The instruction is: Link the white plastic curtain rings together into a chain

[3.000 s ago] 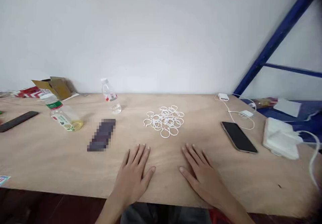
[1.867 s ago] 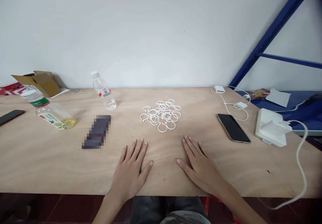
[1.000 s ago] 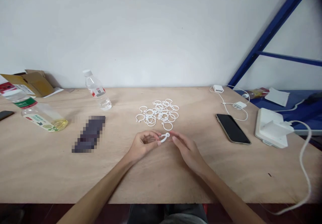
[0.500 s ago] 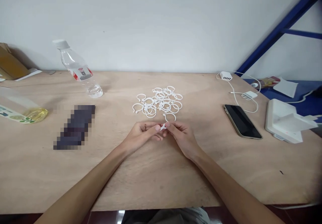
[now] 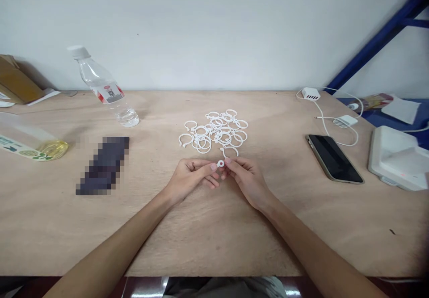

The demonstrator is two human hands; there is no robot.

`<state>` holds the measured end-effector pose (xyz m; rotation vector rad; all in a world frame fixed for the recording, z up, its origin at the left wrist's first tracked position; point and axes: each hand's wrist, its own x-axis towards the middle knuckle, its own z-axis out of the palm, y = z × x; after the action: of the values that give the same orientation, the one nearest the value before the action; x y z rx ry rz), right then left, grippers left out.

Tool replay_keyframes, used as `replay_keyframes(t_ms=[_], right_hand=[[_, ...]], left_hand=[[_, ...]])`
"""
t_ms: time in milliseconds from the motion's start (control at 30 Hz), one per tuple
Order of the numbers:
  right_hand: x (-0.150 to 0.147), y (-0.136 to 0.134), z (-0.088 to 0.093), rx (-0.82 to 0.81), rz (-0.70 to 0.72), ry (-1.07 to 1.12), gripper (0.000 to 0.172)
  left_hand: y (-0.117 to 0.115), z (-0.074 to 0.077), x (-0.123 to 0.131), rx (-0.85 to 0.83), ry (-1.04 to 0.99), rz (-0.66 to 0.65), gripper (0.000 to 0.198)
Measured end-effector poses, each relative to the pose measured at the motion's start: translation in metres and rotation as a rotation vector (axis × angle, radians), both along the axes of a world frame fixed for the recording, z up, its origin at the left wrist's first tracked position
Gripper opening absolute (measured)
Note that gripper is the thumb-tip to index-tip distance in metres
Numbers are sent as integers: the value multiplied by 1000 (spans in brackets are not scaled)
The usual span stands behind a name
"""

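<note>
A small white plastic piece with a round eye (image 5: 220,163) is pinched between my left hand's (image 5: 191,176) thumb and fingers. On its other side, my right hand (image 5: 247,177) has its thumb and fingertips closed at the piece's edge; the fingers hide part of it. Just beyond my fingertips lies an open white plastic ring (image 5: 231,151), partly covered by my right hand. I cannot tell whether the piece belongs to that ring. Farther back is a loose pile of several white plastic rings (image 5: 217,130) with small knobbed ends.
On the left stand a tilted-looking water bottle (image 5: 109,92) and a bottle of yellow liquid (image 5: 50,149), with a dark pixelated object (image 5: 103,164) nearer. To the right lie a phone (image 5: 335,158), a white charger block (image 5: 311,94) with cables, and a white case (image 5: 395,159).
The piece between my fingers has turned, so its round eye now faces up at me. The view has shifted slightly; the pile of rings is unchanged.
</note>
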<state>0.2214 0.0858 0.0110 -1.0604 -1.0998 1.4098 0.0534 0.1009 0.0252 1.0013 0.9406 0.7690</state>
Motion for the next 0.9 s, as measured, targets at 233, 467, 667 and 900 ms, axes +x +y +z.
replay_keyframes(t_ms=[233,467,667,900], right_hand=[[-2,0,3,-32,-19,-13,27],[-16,17,9,-5,-20,-44,25],[-19,19,1,34,-89,-59,25],[-15,18,1,-31,-56,19,24]], left_hand=[[0,0,2,-10,42,77,35],[5,-1,-2,36,46,164,43],[7,0,-5,89,129,97,47],[9,-2,-14,74,39,-40,39]])
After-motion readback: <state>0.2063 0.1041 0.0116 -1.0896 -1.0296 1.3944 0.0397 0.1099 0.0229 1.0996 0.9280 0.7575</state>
